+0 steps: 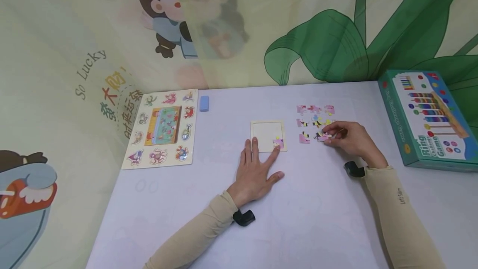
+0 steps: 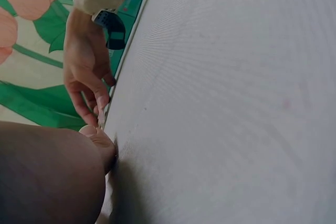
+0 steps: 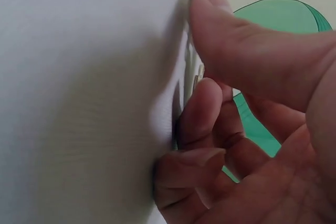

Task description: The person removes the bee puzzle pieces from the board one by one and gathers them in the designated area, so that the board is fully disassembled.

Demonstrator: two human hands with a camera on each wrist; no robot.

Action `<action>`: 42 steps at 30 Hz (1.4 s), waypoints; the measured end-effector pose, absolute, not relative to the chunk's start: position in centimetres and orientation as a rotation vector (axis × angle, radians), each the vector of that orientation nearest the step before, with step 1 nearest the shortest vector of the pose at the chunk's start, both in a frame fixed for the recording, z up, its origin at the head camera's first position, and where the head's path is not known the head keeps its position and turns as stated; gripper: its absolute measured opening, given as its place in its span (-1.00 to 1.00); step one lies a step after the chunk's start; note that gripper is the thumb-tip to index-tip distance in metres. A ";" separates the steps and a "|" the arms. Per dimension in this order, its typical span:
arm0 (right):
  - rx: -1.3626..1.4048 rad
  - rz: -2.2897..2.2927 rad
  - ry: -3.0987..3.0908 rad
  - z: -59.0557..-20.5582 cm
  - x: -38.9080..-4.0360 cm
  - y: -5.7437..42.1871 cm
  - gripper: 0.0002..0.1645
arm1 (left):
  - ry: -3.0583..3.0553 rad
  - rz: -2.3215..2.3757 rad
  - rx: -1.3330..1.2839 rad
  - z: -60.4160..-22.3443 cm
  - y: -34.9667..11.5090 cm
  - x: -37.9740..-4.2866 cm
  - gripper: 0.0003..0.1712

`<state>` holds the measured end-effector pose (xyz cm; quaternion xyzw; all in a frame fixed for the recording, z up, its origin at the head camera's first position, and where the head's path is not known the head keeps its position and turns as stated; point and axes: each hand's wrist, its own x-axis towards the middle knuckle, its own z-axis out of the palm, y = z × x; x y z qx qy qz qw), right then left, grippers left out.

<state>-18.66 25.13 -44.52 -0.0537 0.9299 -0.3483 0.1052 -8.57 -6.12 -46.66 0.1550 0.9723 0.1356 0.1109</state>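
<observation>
My left hand [image 1: 254, 177] lies spread on the table, its fingertips on the near edge of a small square puzzle tray [image 1: 261, 130]. One pink and yellow puzzle piece [image 1: 278, 140] sits in the tray's near right corner, right at my left index fingertip. To the right of the tray, my right hand [image 1: 349, 138] pinches a jigsaw piece [image 1: 321, 137] between thumb and fingers, low over the table. Around it lie several loose pieces in rows, among them a pink one [image 1: 314, 109] at the back and a bee-patterned one [image 1: 304, 138] at the near left.
A wooden board [image 1: 188, 152] with sea-animal pictures lies at the left, beside a small blue block [image 1: 204, 103]. At the right stands a green game box [image 1: 405, 136]. A printed cloth [image 1: 239, 69] hangs behind the table's back edge.
</observation>
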 end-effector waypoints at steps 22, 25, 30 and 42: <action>-0.126 -0.982 2.694 -44.6 -18.8 25.1 -0.46 | 2.859 0.354 0.446 -46.9 -5.9 -8.6 -0.09; -0.124 -0.992 2.701 -44.5 -18.6 25.1 -0.46 | 2.860 0.343 0.435 -46.8 -5.9 -8.5 -0.02; -0.165 -1.037 2.730 -44.2 -18.3 24.8 -0.48 | 2.855 0.356 0.421 -46.7 -5.9 -8.4 0.02; -0.417 -1.116 2.697 -44.1 -18.8 19.4 -0.62 | 2.870 0.361 0.419 -46.8 -5.9 -8.7 0.02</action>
